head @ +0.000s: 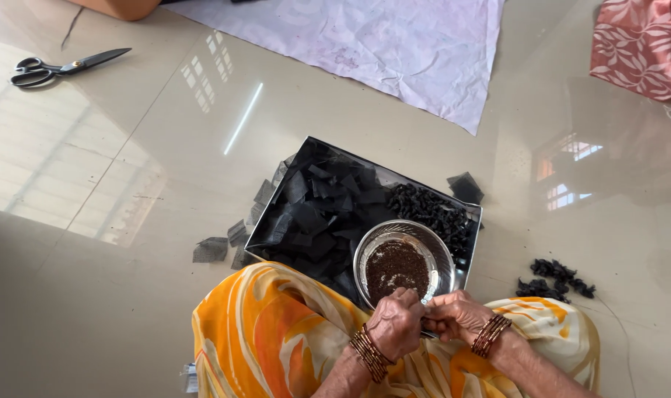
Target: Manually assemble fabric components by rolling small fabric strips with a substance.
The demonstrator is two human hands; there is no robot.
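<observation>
Hands near centre: left hand (396, 323) and right hand (458, 315) fisted, knuckles touching, pinching something too small to tell, over steel bowl (438, 258). Glossy tiled floor (129, 243); scissors (63, 68) far left.

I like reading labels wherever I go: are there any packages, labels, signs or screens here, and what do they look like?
None that I can see. The nearest things are unprinted: a steel tray of black cloth squares ahead of the hands, and a round steel bowl of dark brown grains.
</observation>
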